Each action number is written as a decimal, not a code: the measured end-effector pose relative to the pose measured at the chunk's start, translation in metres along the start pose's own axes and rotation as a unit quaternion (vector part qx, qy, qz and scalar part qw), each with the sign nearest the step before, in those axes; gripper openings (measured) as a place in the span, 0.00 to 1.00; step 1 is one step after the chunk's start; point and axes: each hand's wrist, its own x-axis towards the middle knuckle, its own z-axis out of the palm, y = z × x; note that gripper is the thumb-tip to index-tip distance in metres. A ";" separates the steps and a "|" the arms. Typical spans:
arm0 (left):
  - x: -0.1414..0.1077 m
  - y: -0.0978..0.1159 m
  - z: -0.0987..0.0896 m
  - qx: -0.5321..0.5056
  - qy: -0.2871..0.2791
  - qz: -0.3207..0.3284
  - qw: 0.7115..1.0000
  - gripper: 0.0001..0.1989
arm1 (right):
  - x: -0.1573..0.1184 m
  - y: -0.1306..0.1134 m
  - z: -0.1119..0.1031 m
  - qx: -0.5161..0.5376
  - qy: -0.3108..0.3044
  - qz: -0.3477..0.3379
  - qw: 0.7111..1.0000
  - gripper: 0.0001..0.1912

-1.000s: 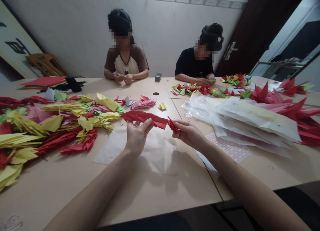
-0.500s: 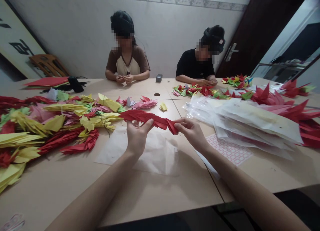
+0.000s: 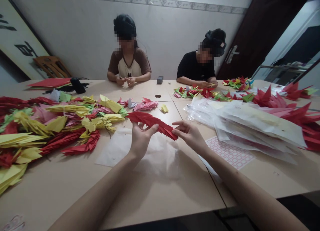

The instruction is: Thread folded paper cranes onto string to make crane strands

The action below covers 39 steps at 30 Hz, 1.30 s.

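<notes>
The big table [image 3: 47, 194] is packed: a mound of folded red and yellow paper [image 3: 50, 124] at 9 o'clock, a stack of plastic sleeves [image 3: 252, 124] at 2 o'clock. At 12 o'clock, above a white paper sheet [image 3: 120, 147], a red folded-paper strip [image 3: 151, 122] spans both hands. The left hand [image 3: 142, 139] has its fingers closed on it; the right hand [image 3: 188, 134] has its fingers curled at the tip, can't tell if pinching. Pull too hard and the 2 ends could tear or the folds pop loose.
</notes>
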 end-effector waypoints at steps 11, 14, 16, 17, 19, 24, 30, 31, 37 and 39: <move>-0.024 -0.008 0.008 0.053 -0.065 -0.102 0.991 0.23 | -0.003 0.005 0.003 -0.115 -0.105 0.014 0.988 0.12; -0.023 -0.008 0.007 0.054 -0.074 -0.102 0.991 0.22 | -0.003 0.005 0.003 -0.128 -0.115 0.007 0.985 0.11; -0.020 -0.007 0.006 0.021 -0.068 -0.118 0.990 0.20 | -0.002 0.006 0.003 -0.120 -0.123 0.014 0.985 0.12; -0.017 -0.007 0.005 -0.004 -0.056 -0.131 0.990 0.19 | -0.002 0.006 0.003 -0.119 -0.125 0.019 0.985 0.13; -0.011 -0.006 0.002 -0.049 -0.022 -0.153 0.987 0.19 | -0.001 0.005 0.001 -0.128 -0.122 0.025 0.984 0.14; 0.005 -0.006 -0.008 -0.079 0.056 -0.165 0.982 0.19 | 0.001 0.003 -0.004 -0.164 -0.142 0.050 0.975 0.12; 0.015 -0.005 -0.017 -0.078 0.095 -0.167 0.978 0.09 | -0.001 0.004 -0.004 -0.226 -0.168 0.073 0.957 0.10; 0.015 -0.005 -0.016 -0.078 0.091 -0.168 0.978 0.08 | -0.001 0.003 -0.003 -0.240 -0.156 0.071 0.955 0.11; -0.001 -0.005 0.000 -0.083 0.017 -0.187 0.979 0.07 | -0.004 -0.004 0.000 -0.217 -0.063 -0.008 0.974 0.17; -0.010 -0.007 0.006 -0.086 -0.008 -0.190 0.978 0.09 | -0.006 -0.003 0.003 -0.156 -0.099 -0.008 0.983 0.18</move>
